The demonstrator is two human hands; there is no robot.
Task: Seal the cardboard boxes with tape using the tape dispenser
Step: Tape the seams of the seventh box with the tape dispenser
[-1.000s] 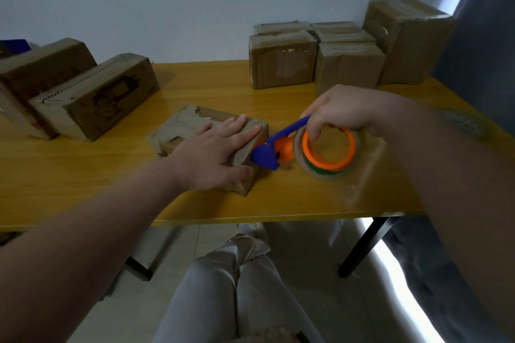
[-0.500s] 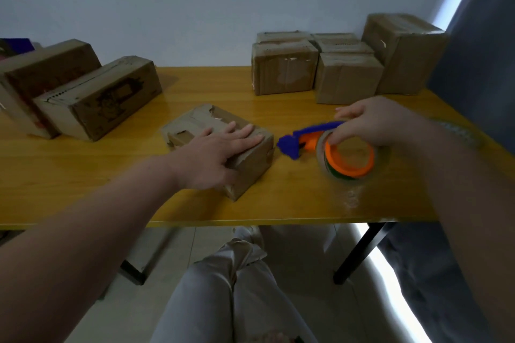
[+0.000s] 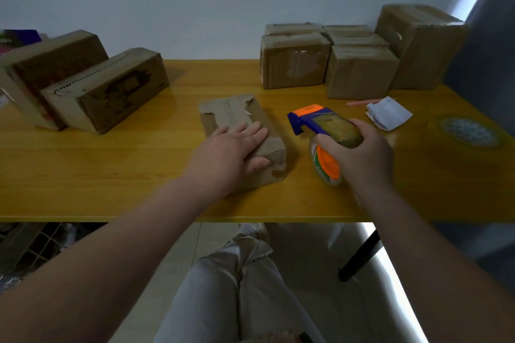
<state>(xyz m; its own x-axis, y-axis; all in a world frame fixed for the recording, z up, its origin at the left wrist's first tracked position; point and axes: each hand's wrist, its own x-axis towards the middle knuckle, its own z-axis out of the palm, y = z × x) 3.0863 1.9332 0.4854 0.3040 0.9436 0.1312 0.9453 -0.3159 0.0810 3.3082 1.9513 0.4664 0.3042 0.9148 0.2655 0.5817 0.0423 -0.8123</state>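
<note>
Across the yellow table point(image 3: 111, 175): taped cardboard boxes point(image 3: 359, 72) grouped far right, two long boxes point(image 3: 111, 89) far left. Near the middle, a flat box point(image 3: 234, 111) with torn flaps, pinned under the left hand point(image 3: 223, 156), fingers straight and flat on its lid. Just right of it and apart from it, the tape dispenser point(image 3: 312, 122), blue-and-orange head pointing far and left, roll on edge, seemingly resting on the table. Gripped from above by the right hand point(image 3: 365, 156), thumb and fingers curled round the roll. Beyond, to the right, folded paper point(image 3: 388, 117).
</note>
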